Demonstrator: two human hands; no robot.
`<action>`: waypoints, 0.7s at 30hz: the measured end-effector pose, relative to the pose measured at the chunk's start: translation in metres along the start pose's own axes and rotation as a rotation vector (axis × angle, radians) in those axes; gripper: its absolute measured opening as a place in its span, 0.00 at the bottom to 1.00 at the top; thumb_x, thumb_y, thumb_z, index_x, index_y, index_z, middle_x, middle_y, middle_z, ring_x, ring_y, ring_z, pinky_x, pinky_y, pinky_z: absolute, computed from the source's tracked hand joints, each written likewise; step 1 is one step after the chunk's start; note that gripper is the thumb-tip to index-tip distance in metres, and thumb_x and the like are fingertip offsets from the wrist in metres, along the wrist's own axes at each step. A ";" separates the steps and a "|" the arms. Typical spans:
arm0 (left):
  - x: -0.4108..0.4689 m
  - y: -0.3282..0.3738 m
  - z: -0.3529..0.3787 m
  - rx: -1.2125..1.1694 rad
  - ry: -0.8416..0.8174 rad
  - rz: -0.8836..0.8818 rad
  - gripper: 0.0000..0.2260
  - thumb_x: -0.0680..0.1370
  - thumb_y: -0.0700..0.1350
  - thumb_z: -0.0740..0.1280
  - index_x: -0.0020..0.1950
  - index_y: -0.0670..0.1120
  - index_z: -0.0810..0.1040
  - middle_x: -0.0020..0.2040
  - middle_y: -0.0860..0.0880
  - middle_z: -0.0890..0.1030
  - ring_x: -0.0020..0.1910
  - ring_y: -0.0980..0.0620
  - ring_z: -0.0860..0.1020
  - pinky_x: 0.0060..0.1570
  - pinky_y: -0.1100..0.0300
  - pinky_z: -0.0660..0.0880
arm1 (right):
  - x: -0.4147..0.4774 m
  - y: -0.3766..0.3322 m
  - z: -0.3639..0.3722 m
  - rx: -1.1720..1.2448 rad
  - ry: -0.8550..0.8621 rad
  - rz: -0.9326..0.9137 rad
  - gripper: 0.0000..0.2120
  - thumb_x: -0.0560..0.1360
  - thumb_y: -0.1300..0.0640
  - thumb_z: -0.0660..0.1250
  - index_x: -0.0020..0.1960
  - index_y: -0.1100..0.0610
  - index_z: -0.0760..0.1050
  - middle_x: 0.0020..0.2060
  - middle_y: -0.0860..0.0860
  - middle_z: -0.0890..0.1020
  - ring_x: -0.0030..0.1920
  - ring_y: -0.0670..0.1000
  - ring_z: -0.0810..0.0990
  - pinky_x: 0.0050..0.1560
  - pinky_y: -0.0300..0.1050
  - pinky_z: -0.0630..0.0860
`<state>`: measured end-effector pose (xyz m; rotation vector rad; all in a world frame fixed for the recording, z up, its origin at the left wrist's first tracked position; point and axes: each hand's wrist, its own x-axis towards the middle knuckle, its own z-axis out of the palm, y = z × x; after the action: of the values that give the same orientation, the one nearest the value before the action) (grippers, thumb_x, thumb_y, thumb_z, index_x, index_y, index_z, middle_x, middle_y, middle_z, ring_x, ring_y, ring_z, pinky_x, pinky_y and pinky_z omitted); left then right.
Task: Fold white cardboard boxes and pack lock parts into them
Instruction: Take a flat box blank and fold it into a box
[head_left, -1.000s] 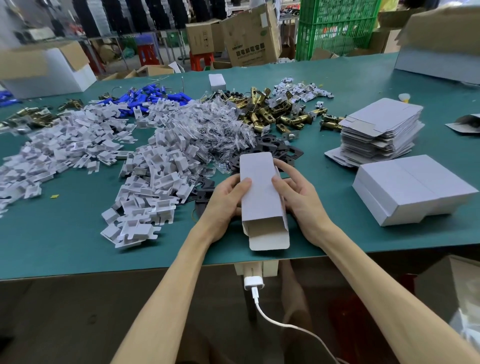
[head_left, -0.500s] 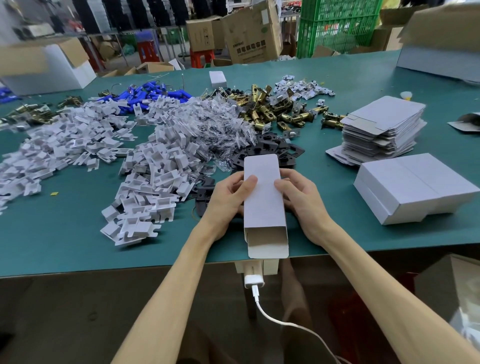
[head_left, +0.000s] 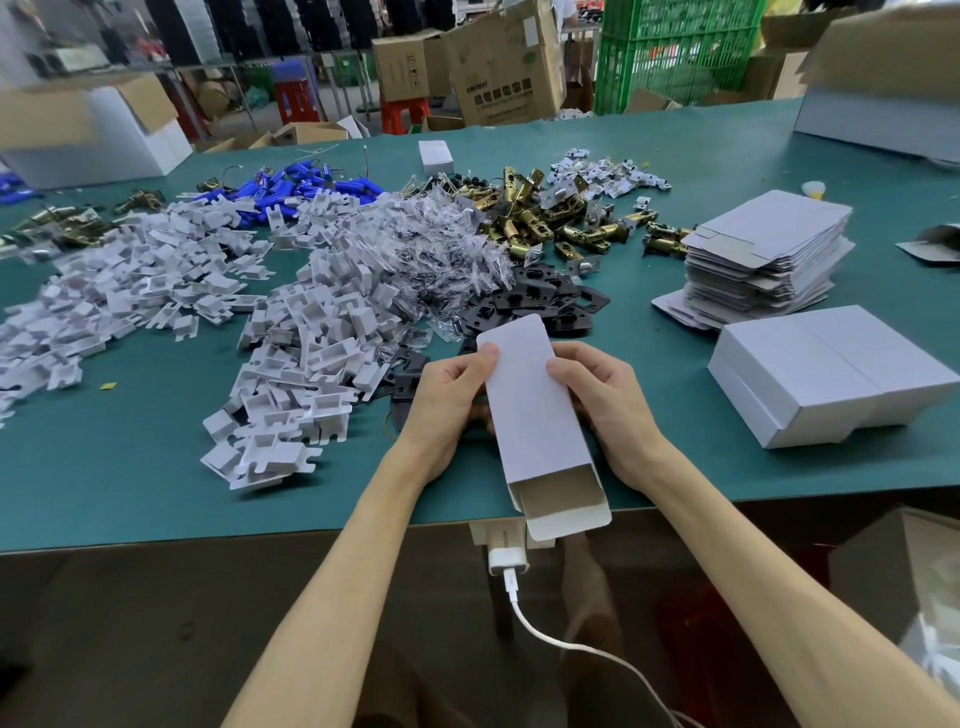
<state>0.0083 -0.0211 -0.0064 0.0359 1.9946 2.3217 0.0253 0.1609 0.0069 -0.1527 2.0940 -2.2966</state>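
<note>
The left hand (head_left: 447, 400) and right hand (head_left: 608, 410) are each clamped on a long side of the white cardboard box (head_left: 535, 415), likely to keep it squared up as a tube over the near edge of the bench (head_left: 130, 467). Its open mouth faces the person, I'd guess for loading. The black plates (head_left: 540, 301) and brass latches (head_left: 524, 223) lie just beyond, within easy reach.
</note>
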 end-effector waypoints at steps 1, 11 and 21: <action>0.000 0.000 0.000 -0.008 -0.006 -0.003 0.17 0.84 0.51 0.66 0.50 0.37 0.82 0.43 0.40 0.83 0.43 0.39 0.78 0.39 0.51 0.74 | 0.000 0.000 0.000 0.004 0.002 0.000 0.09 0.82 0.59 0.66 0.60 0.58 0.81 0.54 0.57 0.86 0.55 0.64 0.83 0.58 0.64 0.79; 0.004 -0.001 -0.005 -0.059 -0.060 0.115 0.17 0.84 0.45 0.68 0.72 0.57 0.75 0.49 0.37 0.82 0.45 0.44 0.82 0.44 0.47 0.81 | 0.000 0.001 0.000 0.039 0.004 0.005 0.13 0.78 0.54 0.69 0.59 0.59 0.81 0.54 0.59 0.85 0.54 0.66 0.83 0.61 0.70 0.77; 0.001 -0.001 -0.003 0.088 -0.134 0.095 0.14 0.80 0.53 0.71 0.65 0.51 0.84 0.55 0.44 0.85 0.48 0.48 0.81 0.52 0.44 0.78 | 0.000 0.002 -0.002 0.049 -0.011 -0.010 0.08 0.81 0.56 0.67 0.57 0.57 0.82 0.50 0.59 0.85 0.46 0.56 0.81 0.49 0.54 0.78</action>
<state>0.0069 -0.0238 -0.0082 0.2896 2.0694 2.2173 0.0251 0.1631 0.0050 -0.1736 2.0339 -2.3452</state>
